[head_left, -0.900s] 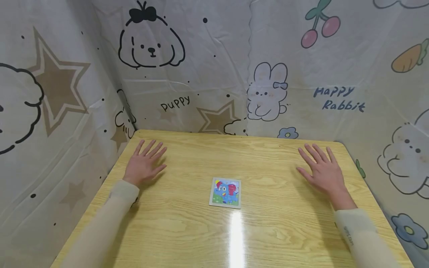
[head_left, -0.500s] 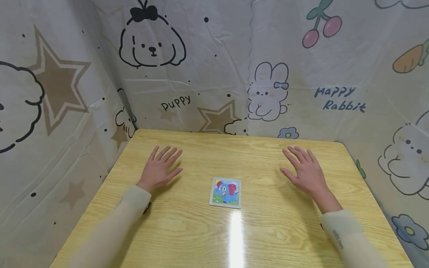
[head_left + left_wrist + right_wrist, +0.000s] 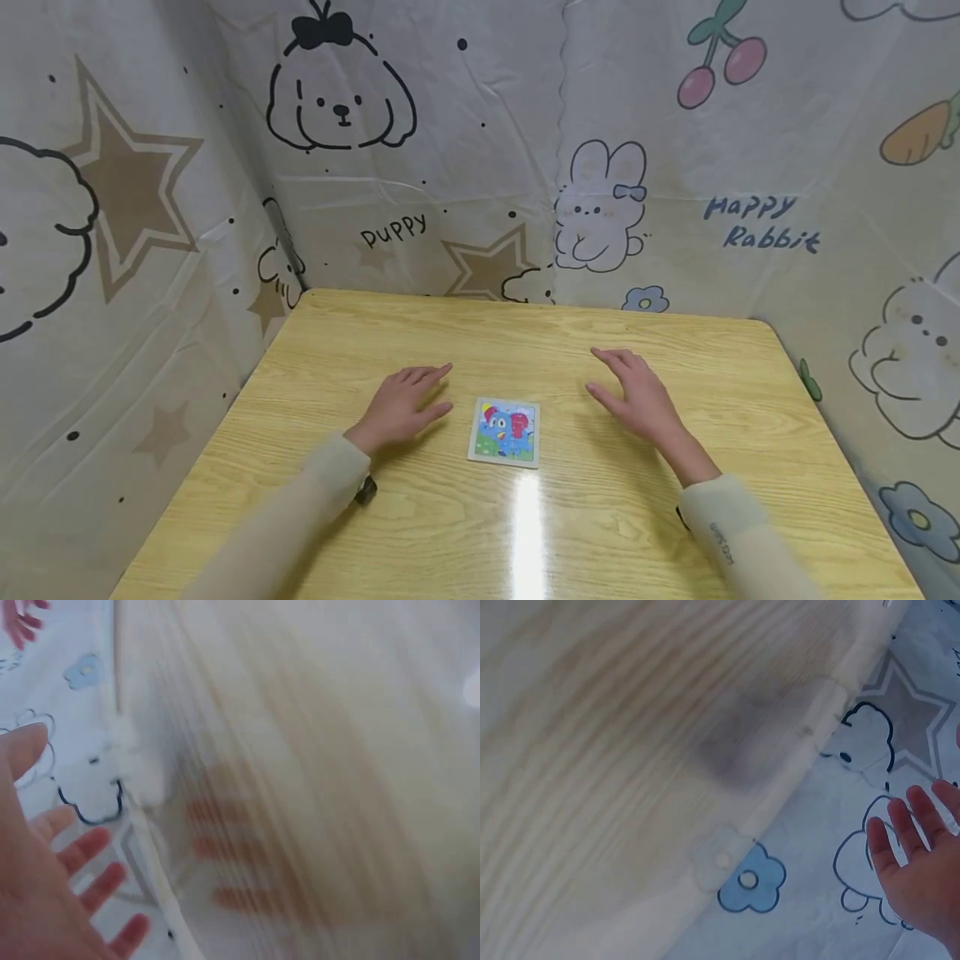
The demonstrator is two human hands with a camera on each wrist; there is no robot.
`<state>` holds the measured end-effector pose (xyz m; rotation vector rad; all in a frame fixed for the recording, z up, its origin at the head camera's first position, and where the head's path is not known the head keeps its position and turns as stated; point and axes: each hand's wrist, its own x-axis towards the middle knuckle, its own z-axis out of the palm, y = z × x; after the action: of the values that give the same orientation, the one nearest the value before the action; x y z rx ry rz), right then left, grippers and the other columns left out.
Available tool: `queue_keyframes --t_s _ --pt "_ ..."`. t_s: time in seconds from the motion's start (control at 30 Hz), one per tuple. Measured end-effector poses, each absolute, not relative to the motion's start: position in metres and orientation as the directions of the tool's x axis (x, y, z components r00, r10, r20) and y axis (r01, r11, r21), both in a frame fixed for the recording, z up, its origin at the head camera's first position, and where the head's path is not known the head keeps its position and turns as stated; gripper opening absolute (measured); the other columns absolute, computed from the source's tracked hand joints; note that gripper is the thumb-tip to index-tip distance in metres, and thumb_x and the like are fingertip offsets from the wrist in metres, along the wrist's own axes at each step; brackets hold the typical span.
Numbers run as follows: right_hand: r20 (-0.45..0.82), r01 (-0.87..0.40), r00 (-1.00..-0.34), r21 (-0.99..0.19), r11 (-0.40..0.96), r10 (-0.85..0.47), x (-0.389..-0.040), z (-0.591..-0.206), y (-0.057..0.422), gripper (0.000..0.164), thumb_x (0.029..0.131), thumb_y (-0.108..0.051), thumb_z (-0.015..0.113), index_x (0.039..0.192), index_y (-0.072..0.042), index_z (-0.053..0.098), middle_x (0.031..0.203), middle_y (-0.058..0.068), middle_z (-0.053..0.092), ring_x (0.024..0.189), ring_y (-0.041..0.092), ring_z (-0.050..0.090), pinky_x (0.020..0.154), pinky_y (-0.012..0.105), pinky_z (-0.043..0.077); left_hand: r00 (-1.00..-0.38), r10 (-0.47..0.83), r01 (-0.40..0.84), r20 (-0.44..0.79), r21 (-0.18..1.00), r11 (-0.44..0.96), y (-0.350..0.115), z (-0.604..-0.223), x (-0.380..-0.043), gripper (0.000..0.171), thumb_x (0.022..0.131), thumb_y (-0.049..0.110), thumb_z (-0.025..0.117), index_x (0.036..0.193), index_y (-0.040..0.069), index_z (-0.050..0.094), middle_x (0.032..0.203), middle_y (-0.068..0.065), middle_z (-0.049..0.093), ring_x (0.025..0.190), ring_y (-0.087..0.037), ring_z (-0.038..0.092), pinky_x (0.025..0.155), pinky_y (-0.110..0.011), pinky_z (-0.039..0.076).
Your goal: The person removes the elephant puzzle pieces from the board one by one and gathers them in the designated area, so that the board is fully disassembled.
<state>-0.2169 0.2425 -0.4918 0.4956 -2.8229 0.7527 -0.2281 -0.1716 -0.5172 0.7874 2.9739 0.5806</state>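
Note:
A small square picture puzzle (image 3: pixel 506 432) with a blue elephant in a pale frame lies flat near the middle of the table. To its left, my left hand (image 3: pixel 402 406) hovers with relaxed, spread fingers and touches nothing. On the puzzle's other side my right hand (image 3: pixel 636 395) is held above the wood, thumb apart from the loosely straight fingers. The left wrist view shows the left hand (image 3: pixel 52 877) at its lower left, palm and fingers bare. In the right wrist view the right hand (image 3: pixel 922 862) appears at the right edge, also holding nothing.
The wooden table (image 3: pixel 480 542) has a bright light reflection below the puzzle. A printed curtain (image 3: pixel 480 150) with puppies, rabbits and stars hangs behind it and along both sides.
Both hands have moved inward from the table's sides toward the puzzle, and their widely spread fingers have relaxed. The puzzle has stayed in place.

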Motion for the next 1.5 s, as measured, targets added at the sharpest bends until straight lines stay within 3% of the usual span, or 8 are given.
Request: queue_keyframes --t_s 0.17,0.3,0.57,1.0,1.5 --pt "0.193 -0.344 -0.939 -0.544 0.765 -0.285 -0.215 -0.502 0.221 0.053 0.102 -0.031 0.068 0.148 -0.008 0.055 0.136 0.017 0.06 0.12 0.036 0.059 0.096 0.057 0.053 -0.845 0.532 0.444 -0.055 0.482 0.755 -0.156 -0.52 -0.222 0.073 0.102 0.052 0.06 0.163 0.021 0.035 0.161 -0.011 0.044 0.148 -0.038 0.04 0.119 -0.064 0.03" --pt "0.113 -0.311 -0.944 -0.607 0.731 -0.309 -0.214 -0.509 0.205 0.045 0.101 -0.025 0.069 0.141 -0.007 0.061 0.13 0.014 0.064 0.112 0.031 0.062 0.09 0.049 0.056 -0.806 0.584 0.447 -0.102 0.543 0.711 -0.145 -0.524 -0.22 0.085 0.094 0.055 0.071 0.162 0.019 0.036 0.162 -0.011 0.041 0.15 -0.04 0.036 0.122 -0.065 0.025" --pt "-0.025 -0.237 -0.938 -0.682 0.692 -0.347 -0.213 -0.514 0.181 0.035 0.098 -0.02 0.073 0.13 -0.007 0.068 0.119 0.008 0.067 0.095 0.018 0.062 0.078 0.032 0.053 -0.765 0.625 0.466 -0.156 0.537 0.703 -0.132 -0.531 -0.219 0.111 0.075 0.064 0.085 0.163 0.023 0.033 0.165 -0.004 0.037 0.154 -0.032 0.029 0.127 -0.056 0.021" --pt "-0.086 -0.215 -0.928 -0.668 0.712 -0.361 -0.218 -0.508 0.167 0.031 0.095 -0.017 0.076 0.124 -0.008 0.071 0.114 0.005 0.067 0.092 0.016 0.062 0.079 0.033 0.054 -0.784 0.606 0.483 -0.134 0.48 0.732 -0.123 -0.531 -0.225 0.108 0.076 0.066 0.082 0.162 0.021 0.036 0.164 -0.004 0.039 0.153 -0.029 0.031 0.126 -0.054 0.023" --pt "-0.134 -0.138 -0.948 -0.642 0.754 -0.287 -0.233 -0.51 0.161 0.026 0.093 -0.015 0.078 0.118 -0.008 0.074 0.102 0.006 0.062 0.084 0.018 0.054 0.071 0.03 0.047 -0.801 0.58 0.428 -0.149 0.534 0.729 -0.118 -0.53 -0.232 0.105 0.079 0.063 0.083 0.163 0.023 0.034 0.166 -0.004 0.034 0.155 -0.031 0.026 0.127 -0.056 0.019"
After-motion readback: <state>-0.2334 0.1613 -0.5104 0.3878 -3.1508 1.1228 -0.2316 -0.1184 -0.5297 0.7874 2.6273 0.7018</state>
